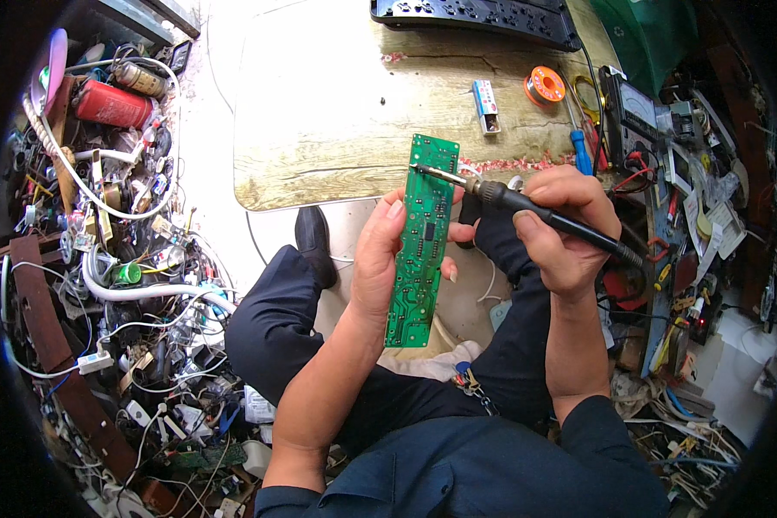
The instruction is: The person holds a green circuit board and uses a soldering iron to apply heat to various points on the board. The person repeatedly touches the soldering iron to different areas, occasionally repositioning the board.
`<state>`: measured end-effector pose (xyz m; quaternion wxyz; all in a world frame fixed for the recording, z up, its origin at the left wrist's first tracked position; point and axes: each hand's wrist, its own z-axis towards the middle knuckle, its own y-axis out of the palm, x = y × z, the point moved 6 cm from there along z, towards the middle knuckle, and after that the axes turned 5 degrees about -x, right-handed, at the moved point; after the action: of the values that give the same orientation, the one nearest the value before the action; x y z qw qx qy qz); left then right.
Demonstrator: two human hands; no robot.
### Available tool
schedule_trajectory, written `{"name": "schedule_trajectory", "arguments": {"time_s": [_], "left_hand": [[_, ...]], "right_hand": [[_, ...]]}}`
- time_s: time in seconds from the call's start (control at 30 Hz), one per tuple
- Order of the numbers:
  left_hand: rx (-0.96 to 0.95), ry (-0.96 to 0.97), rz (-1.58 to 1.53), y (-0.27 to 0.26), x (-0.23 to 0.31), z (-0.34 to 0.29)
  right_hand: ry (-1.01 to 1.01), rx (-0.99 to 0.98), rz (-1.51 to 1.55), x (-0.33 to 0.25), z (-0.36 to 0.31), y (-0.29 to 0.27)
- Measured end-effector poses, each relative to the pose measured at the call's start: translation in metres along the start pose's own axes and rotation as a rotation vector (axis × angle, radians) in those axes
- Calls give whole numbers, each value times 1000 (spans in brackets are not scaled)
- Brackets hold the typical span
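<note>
A long green circuit board (419,259) is held upright over my lap, its far end near the table's front edge. My left hand (382,250) grips it by the middle, thumb along the left edge and fingertips showing past the right edge. In my right hand (570,224) is a soldering iron (540,211) with a black handle and a metal barrel. Its tip reaches left across the board's upper part and appears to touch near the upper left edge. The right fingers are closed around the handle.
On the wooden table (319,112) lie a solder spool (545,85), a small blue-and-white box (486,108), a blue-handled screwdriver (580,151) and a black panel (475,17). A multimeter (634,112) stands at right. Piled parts and cables, with a red cylinder (112,104), crowd the left.
</note>
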<state>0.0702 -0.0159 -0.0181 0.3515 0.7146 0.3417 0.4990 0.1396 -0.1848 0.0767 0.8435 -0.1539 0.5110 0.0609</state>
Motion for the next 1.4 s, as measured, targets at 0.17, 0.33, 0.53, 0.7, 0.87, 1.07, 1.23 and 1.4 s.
{"name": "schedule_trajectory", "arguments": {"time_s": [0.17, 0.33, 0.53, 0.7, 0.87, 1.07, 1.23, 1.4], "left_hand": [[-9, 10, -13, 1, 1, 0], [-13, 6, -22, 2, 1, 1], [-4, 7, -2, 1, 1, 1], [-5, 9, -7, 4, 2, 0], [-15, 17, -24, 6, 4, 0], [-11, 17, -35, 5, 3, 0], [-16, 22, -18, 5, 4, 0], [-11, 23, -10, 5, 4, 0]], "right_hand": [[-49, 5, -30, -3, 0, -3], [-17, 33, 7, -4, -1, -3], [-71, -10, -21, -3, 1, -1], [-70, -20, -17, -3, 1, -1], [-52, -13, -2, -4, 2, 0], [-43, 1, -12, -5, 2, -2], [-58, -13, -25, -5, 1, -3], [-45, -6, -20, -6, 1, -2]]}}
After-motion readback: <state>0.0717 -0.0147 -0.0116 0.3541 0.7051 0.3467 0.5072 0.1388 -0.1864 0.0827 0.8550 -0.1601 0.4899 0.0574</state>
